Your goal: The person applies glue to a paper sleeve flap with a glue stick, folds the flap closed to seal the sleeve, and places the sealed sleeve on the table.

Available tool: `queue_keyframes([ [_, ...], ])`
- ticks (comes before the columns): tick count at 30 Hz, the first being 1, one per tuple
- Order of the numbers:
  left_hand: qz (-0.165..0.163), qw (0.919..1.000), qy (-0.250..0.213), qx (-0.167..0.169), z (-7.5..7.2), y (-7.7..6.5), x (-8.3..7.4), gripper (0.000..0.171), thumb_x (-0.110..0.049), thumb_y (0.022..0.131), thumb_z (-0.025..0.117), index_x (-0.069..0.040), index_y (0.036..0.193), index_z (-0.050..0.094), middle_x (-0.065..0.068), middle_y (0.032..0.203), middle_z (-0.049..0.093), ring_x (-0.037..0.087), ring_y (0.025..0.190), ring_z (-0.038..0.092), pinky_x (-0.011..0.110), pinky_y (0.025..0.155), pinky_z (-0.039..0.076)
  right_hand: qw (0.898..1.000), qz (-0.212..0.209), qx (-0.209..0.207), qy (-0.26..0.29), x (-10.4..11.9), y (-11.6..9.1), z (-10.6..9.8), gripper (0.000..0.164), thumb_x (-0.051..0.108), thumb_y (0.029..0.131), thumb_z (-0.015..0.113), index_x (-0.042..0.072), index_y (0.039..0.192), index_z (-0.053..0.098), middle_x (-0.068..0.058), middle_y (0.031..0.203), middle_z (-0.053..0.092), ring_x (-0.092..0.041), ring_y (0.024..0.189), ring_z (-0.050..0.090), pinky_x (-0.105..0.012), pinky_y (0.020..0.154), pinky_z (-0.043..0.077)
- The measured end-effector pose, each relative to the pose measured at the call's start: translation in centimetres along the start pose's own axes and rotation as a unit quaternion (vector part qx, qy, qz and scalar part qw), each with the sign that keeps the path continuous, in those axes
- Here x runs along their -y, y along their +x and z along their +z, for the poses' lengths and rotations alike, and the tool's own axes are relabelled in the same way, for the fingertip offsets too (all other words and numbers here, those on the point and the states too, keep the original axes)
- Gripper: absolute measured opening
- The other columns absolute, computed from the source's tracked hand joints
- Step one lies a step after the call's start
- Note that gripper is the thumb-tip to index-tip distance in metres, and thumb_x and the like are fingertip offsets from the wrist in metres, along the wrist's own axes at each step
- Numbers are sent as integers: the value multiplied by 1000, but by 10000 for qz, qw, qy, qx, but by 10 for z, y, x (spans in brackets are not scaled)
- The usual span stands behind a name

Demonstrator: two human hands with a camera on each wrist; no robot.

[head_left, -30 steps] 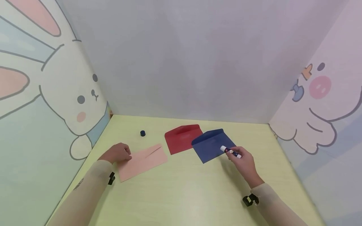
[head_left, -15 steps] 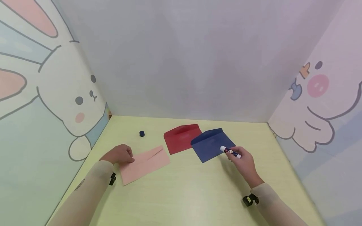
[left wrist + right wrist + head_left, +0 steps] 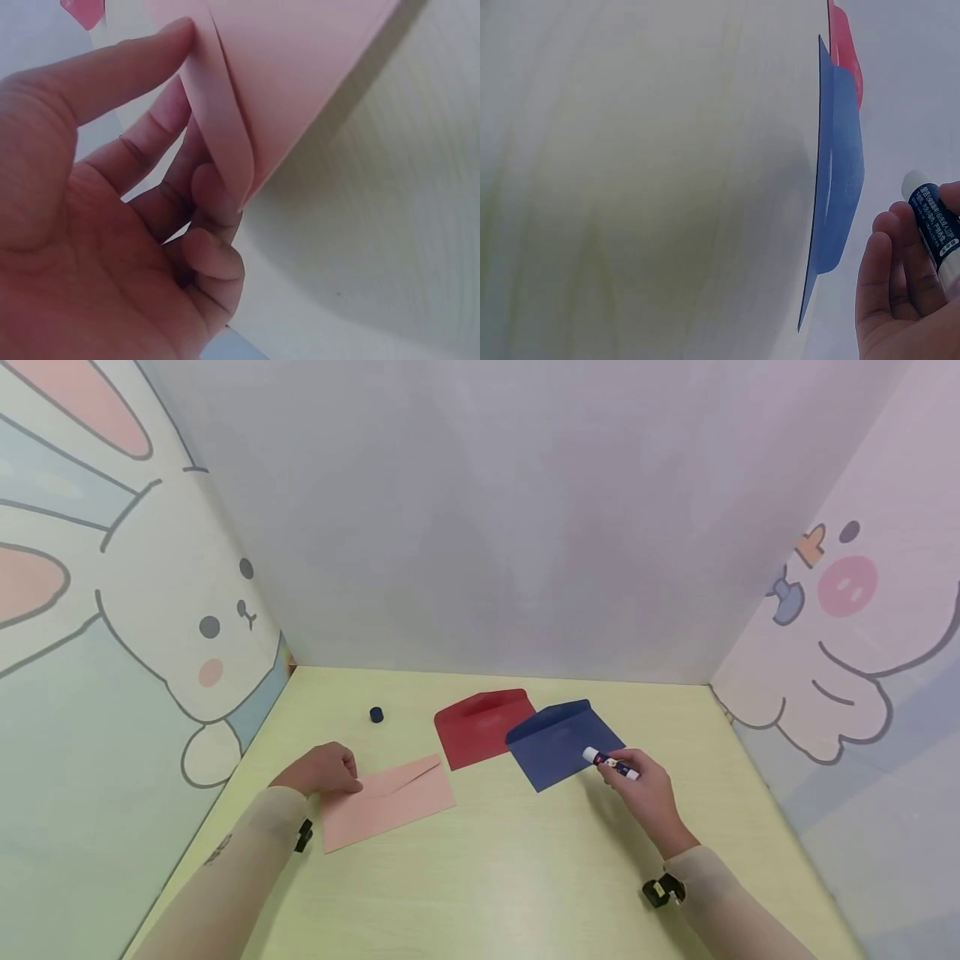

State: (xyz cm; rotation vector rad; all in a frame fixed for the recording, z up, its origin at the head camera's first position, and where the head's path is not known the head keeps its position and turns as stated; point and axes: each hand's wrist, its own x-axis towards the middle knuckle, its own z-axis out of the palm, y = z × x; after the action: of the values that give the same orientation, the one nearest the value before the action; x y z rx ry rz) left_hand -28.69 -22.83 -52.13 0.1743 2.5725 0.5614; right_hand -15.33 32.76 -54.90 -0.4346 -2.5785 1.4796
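Observation:
At the left of the table, a pink envelope (image 3: pixel 390 806) has its far left edge pinched between the thumb and fingers of my left hand (image 3: pixel 322 768). The left wrist view shows the thumb on the flap side of the envelope (image 3: pixel 300 60) and the other fingers behind it. My right hand (image 3: pixel 645 789) holds an uncapped glue stick (image 3: pixel 611 763), white tip pointing up and left, above the near right part of a blue envelope (image 3: pixel 558 747). In the right wrist view the dark label of the glue stick (image 3: pixel 934 217) shows between thumb and fingers.
A red envelope (image 3: pixel 483 727) with its flap raised lies beside the blue one, whose flap is also up. A small dark cap (image 3: pixel 377 715) stands at the back left of the pale yellow table (image 3: pixel 495 877). Walls with cartoon animals enclose three sides.
My left hand has moved slightly right and nearer, and the pink envelope has shifted and turned a little with it. My right hand and the glue stick have stayed almost in place.

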Motion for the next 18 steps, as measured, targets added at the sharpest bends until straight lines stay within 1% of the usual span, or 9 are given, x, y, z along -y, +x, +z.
queue_keyframes([
  [5, -101, 9999, 32, -13, -1, 0, -4, 23, -25, 97, 89, -11, 91, 72, 6, 94, 68, 23, 86, 62, 35, 74, 47, 10000, -24, -35, 26, -2, 0, -1, 37, 26, 109, 87, 3, 137, 79, -3, 107, 85, 0, 86, 73, -22, 74, 58],
  [8, -91, 9999, 117, 22, -2, 1, -8, 27, -27, 97, 90, -11, 93, 69, 7, 94, 65, 24, 88, 61, 36, 74, 46, 10000, 12, -68, 18, -2, -1, -3, 37, 26, 109, 87, 4, 137, 79, -3, 106, 85, -1, 86, 72, -22, 74, 58],
  [11, -81, 9998, 156, 40, -2, 3, -15, 30, -29, 98, 91, -10, 96, 68, 7, 95, 63, 25, 89, 61, 36, 75, 46, 9999, 36, -95, 49, -2, -2, -4, 37, 26, 109, 88, 4, 137, 79, -4, 107, 85, -1, 85, 73, -22, 74, 59],
  [14, 128, 9998, 173, -48, 0, 10, -30, 30, -32, 101, 90, -10, 99, 69, 6, 96, 66, 24, 90, 61, 36, 76, 47, 9999, 41, -120, 109, -3, -2, -3, 38, 25, 108, 88, 3, 137, 79, -5, 107, 85, -1, 85, 73, -21, 74, 59],
  [16, 369, 9992, 113, -128, 4, 18, -46, 28, -32, 104, 87, -9, 100, 72, 7, 96, 69, 23, 89, 62, 36, 77, 48, 9997, 56, -125, 190, -2, -3, -2, 38, 25, 108, 89, 2, 137, 79, -4, 107, 86, -1, 85, 74, -20, 75, 60],
  [18, 667, 9975, 57, -221, 11, 29, -67, 25, -32, 106, 84, -10, 102, 73, 6, 98, 72, 23, 90, 64, 36, 78, 50, 9996, 62, -111, 259, -1, -3, 0, 38, 25, 107, 89, 2, 136, 79, -3, 105, 86, -2, 85, 74, -20, 75, 59],
])
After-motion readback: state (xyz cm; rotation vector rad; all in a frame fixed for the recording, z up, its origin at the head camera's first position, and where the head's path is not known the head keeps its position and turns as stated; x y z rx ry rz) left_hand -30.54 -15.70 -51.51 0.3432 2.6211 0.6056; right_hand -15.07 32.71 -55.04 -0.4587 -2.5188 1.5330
